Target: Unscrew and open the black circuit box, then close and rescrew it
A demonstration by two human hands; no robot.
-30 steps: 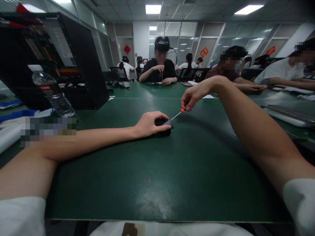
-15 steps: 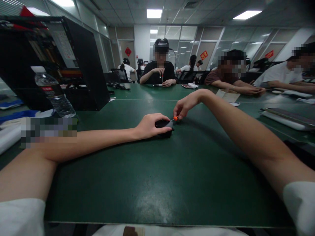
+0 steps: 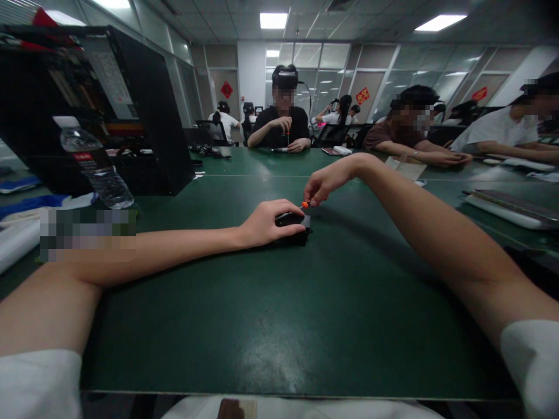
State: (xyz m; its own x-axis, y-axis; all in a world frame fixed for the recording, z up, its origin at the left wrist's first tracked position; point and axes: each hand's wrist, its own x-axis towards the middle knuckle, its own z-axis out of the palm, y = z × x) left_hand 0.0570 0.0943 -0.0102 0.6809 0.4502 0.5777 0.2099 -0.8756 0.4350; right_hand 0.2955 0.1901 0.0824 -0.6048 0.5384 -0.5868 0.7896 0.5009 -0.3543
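My left hand (image 3: 266,223) lies on the green table and grips a small black box-like device (image 3: 299,237), thumb along its near side and fingers over the far side. The device's exact kind does not show. Just beyond it, my right hand (image 3: 326,183) is bent down at the wrist and pinches a screwdriver (image 3: 305,204) with an orange handle. The screwdriver slants down towards the top of the device. Its tip is hidden close to my left fingers, so whether it touches the device I cannot tell.
An open black computer case (image 3: 152,116) stands at the left, with a plastic water bottle (image 3: 94,163) leaning in front. Across the green table (image 3: 244,326) a person (image 3: 282,125) holds a screwdriver. A flat grey-white device (image 3: 510,209) lies at the right.
My right hand has shifted slightly left and up with the screwdriver, which now stands more over the device. The device has tilted a little in my left hand.
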